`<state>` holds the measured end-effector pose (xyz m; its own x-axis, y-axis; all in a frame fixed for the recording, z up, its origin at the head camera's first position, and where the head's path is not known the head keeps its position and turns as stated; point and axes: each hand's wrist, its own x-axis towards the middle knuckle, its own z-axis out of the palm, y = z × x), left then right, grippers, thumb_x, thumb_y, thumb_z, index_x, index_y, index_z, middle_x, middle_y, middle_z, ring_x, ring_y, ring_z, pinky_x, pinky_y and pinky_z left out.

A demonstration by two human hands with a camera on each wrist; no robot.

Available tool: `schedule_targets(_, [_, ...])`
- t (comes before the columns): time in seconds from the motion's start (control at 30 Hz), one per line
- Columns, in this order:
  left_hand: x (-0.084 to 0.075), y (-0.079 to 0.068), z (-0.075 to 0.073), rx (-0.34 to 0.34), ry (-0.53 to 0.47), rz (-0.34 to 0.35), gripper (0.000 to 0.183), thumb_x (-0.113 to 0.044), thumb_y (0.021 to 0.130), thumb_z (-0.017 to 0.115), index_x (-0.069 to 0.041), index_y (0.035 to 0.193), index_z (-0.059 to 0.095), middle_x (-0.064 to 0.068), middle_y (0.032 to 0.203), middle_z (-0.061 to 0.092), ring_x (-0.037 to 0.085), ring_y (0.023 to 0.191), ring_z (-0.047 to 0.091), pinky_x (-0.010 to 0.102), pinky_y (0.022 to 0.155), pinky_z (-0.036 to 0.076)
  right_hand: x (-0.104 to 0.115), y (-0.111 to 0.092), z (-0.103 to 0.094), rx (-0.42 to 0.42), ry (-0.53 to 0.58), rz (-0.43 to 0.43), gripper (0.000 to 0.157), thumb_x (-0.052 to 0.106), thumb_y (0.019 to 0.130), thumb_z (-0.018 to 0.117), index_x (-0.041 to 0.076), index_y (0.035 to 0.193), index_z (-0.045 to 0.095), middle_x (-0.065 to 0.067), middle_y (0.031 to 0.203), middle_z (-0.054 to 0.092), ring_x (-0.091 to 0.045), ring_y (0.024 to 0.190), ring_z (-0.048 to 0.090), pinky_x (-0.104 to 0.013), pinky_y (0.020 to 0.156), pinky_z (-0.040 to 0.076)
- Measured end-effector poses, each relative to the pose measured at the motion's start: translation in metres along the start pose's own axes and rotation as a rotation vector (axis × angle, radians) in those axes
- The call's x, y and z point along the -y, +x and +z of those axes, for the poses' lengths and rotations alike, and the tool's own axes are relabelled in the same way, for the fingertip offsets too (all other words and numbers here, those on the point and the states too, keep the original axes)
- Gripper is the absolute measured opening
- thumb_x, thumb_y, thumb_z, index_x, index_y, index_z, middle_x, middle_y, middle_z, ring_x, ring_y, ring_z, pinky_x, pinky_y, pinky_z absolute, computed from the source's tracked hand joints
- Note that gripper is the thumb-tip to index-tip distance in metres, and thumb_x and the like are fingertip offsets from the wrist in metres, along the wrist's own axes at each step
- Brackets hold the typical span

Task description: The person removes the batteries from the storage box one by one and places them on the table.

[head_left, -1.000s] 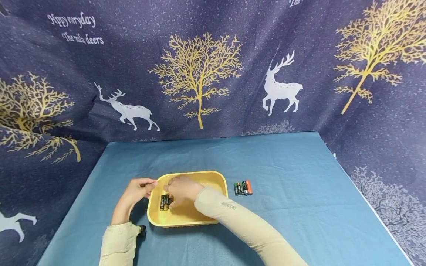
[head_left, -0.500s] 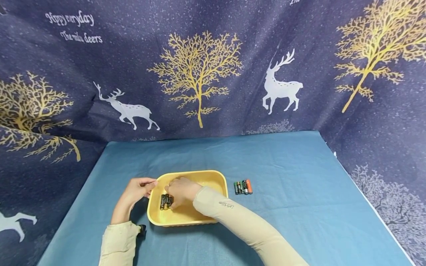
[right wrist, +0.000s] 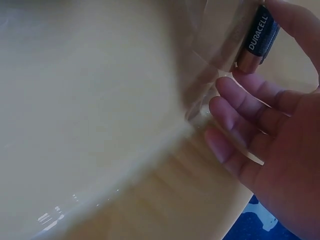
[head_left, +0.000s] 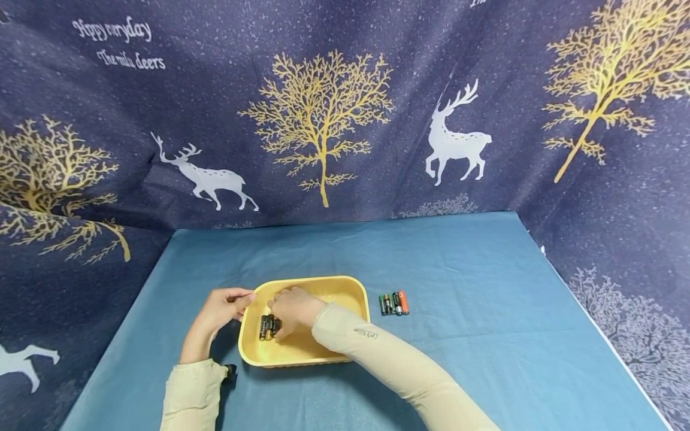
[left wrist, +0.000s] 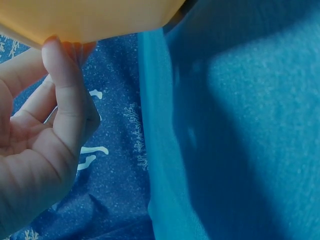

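A yellow plastic basin (head_left: 334, 353) stands on the blue cloth. My left hand (head_left: 218, 311) pinches its left rim between thumb and fingers; the left wrist view shows the thumb against the yellow wall (left wrist: 90, 20). Inside the basin, my right hand (head_left: 296, 308) reaches down at the left end. Several dark batteries (head_left: 266, 328) lie there side by side. In the right wrist view, a black and copper Duracell battery (right wrist: 257, 37) sits between the thumb and index finger of the right hand (right wrist: 270, 120), one at each end; the other fingers are loosely curled.
Right of the basin, several batteries (head_left: 397, 303) in green, black and orange lie in a row on the blue cloth (head_left: 458, 269). A dark curtain (head_left: 345, 36) with trees and deer hangs behind and at the sides.
The right hand has shifted very slightly at the batteries in the basin. The left hand keeps its place on the rim.
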<state>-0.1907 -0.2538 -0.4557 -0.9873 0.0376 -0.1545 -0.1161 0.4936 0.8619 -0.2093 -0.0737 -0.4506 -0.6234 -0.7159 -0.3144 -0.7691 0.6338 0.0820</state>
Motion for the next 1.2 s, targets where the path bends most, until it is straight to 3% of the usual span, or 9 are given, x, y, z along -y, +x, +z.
schedule_targets(0.43, [-0.002,-0.002,-0.001,0.013,-0.005,-0.005,0.033,-0.013,0.095,0.062,0.013,0.116,0.063,0.010,0.083,0.069,0.018,0.063,0.064,0.033,0.059,0.057,0.001,-0.003,0.000,-0.039,-0.042,-0.021,0.063,0.061,0.079,0.069,0.021,0.126,0.059,0.008,0.117,0.060,-0.011,0.109,0.052,-0.026,0.093,0.043])
schedule_targets(0.73, [-0.002,-0.002,-0.001,0.011,-0.016,-0.022,0.034,-0.015,0.095,0.063,0.012,0.116,0.063,0.011,0.085,0.069,0.018,0.063,0.064,0.033,0.059,0.057,-0.003,-0.005,0.000,-0.055,-0.043,-0.043,0.045,0.062,0.078,0.069,0.027,0.105,0.065,0.012,0.099,0.057,-0.009,0.100,0.052,-0.024,0.089,0.043])
schedule_targets(1.2, [-0.001,-0.002,0.000,0.002,-0.004,-0.026,0.033,-0.014,0.095,0.063,0.012,0.115,0.064,0.011,0.085,0.069,0.018,0.063,0.064,0.035,0.060,0.057,-0.011,-0.018,-0.010,-0.115,-0.051,-0.066,0.062,0.062,0.073,0.072,0.023,0.120,0.064,0.010,0.104,0.059,-0.008,0.101,0.053,-0.023,0.094,0.042])
